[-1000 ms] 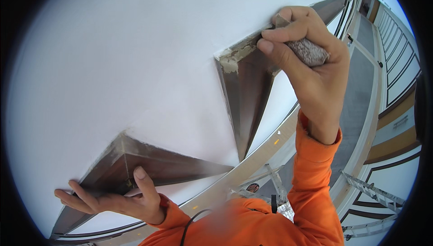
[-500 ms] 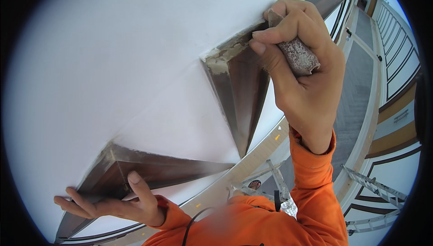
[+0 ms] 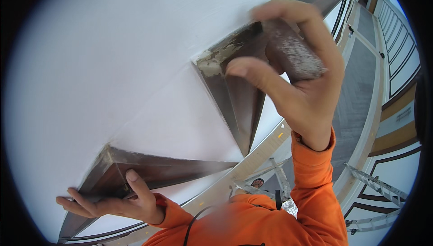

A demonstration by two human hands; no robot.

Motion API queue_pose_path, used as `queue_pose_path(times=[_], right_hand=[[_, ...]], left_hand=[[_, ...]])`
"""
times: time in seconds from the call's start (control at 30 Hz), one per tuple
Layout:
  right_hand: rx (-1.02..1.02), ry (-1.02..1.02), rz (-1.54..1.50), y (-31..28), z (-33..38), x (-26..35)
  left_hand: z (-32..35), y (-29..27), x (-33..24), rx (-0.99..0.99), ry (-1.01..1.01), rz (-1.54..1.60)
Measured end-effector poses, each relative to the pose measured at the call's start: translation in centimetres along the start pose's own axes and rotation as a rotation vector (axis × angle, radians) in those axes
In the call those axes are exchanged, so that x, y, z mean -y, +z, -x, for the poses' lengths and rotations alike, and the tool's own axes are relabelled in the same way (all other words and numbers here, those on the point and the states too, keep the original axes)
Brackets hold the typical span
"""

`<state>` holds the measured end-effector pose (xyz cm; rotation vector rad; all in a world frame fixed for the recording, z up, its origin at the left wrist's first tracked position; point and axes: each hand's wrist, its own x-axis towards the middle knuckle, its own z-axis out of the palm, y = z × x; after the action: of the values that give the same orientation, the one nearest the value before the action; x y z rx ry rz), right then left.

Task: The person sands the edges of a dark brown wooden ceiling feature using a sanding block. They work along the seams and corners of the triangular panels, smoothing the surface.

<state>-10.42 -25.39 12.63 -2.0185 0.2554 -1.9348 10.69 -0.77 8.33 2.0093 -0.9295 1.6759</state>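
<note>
My right hand (image 3: 313, 101), raised at the upper middle, holds a folded piece of brown sandpaper (image 3: 297, 56) dusted white. Its thumb and forefinger are spread apart and the sandpaper lies in the palm; motion blurs the fingertips. Just left of it is a dark brown wooden trim piece (image 3: 243, 97), its upper corner patched with beige filler, set against the white ceiling or wall surface (image 3: 112, 65). At the lower left my left hand (image 3: 119, 206) rests open, fingers stretched, against a second brown trim piece (image 3: 158, 170).
Below are a metal stepladder (image 3: 280, 178) and a sandalled foot (image 3: 257, 183). Another ladder (image 3: 376, 185) stands at the lower right. A grey floor (image 3: 354, 97) runs along the right, beside a white panelled wall (image 3: 399, 47) with dark mouldings. A black cord (image 3: 191, 222) hangs over my orange clothing.
The thumb and forefinger of my right hand have opened from a pinch, and the sandpaper has shifted slightly down and right into the palm. My left hand stays about where it was.
</note>
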Motion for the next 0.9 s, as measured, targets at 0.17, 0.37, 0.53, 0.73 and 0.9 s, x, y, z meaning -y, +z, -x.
queue_pose_path(times=[0.17, 0.37, 0.53, 0.73, 0.9], right_hand=[[-0.173, -0.045, -0.069, -0.7, 2.9, -1.3], [-0.128, -0.197, 0.171, 0.4, 3.4, -1.5], [-0.223, -0.137, 0.100, 1.1, 3.7, -0.9], [-0.182, -0.202, 0.316, 2.8, 4.2, -0.4], [-0.217, -0.197, 0.392, 2.9, 4.4, -1.3]], left_hand=[[-0.2, 0.1, -0.9, -0.008, -0.005, 0.017], [-0.4, 0.3, -1.1, -0.088, -0.009, 0.145], [-0.7, 0.1, -1.4, -0.084, -0.015, 0.172], [-0.8, 0.0, -1.6, -0.075, -0.010, 0.177], [-0.7, -0.3, -1.6, -0.050, 0.012, 0.160]])
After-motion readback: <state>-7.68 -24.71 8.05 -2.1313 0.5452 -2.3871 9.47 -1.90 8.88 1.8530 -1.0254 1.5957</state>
